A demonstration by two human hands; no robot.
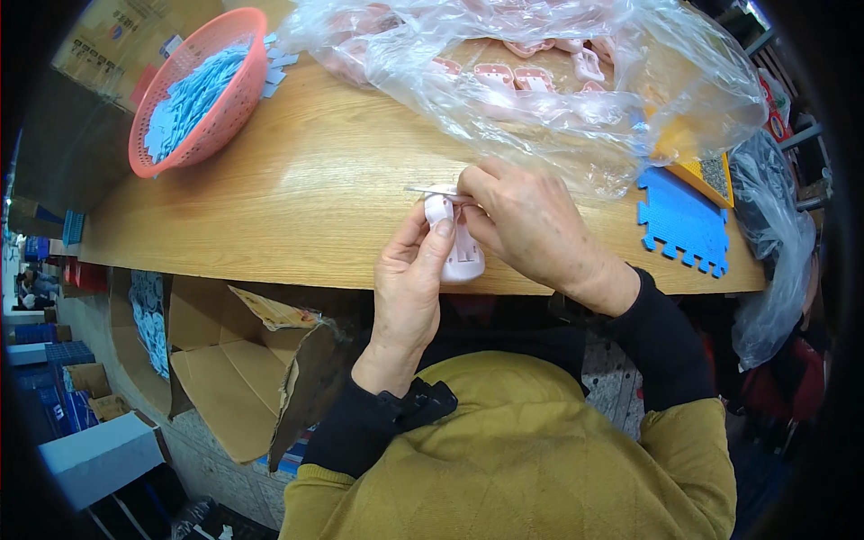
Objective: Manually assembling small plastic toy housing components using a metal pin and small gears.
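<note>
Near the table's front edge, my left hand (407, 274) is closed around a pale pinkish-white plastic part (464, 259), long and rounded at its lower end, with a hollow inner side. The left thumb presses on the part's upper end. My right hand (531, 220) comes in from the right, its fingers pinched on a thin flat metal tool (423, 189). The tool lies across the top of the plastic part, its tip pointing left. The fingers hide most of the tool, so its exact kind cannot be told.
A clear plastic bag (405, 90) with several pink plastic parts (531, 79) spreads over the table's far side. A coral basket (243, 99) of light blue pieces stands far left. A blue foam mat (681, 220) and a yellow tray (717, 180) lie right. Below left is an open cardboard box (229, 387).
</note>
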